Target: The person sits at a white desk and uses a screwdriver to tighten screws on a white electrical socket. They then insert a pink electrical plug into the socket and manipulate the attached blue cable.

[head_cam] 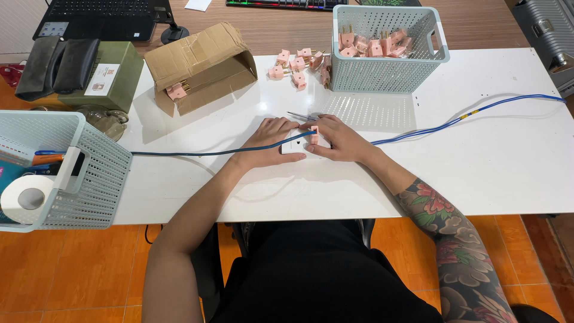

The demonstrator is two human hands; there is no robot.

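My left hand (270,142) and my right hand (339,140) rest together on a small white socket plate (294,143) lying on the white table (490,161). The left hand presses on the plate's left side. The right hand holds the plate's right side with a pink plug (314,134) between thumb and fingers. A blue cable (454,119) runs across the table from the right edge to the plate and on to the left. Thin metal tweezers (299,115) lie just behind the hands.
A pale mesh basket (388,75) holds several pink plugs; more pink plugs (296,63) lie loose beside it. An open cardboard box (200,66) lies on its side. Another basket (89,173) with a tape roll overhangs the left edge. A laptop (95,18) is behind.
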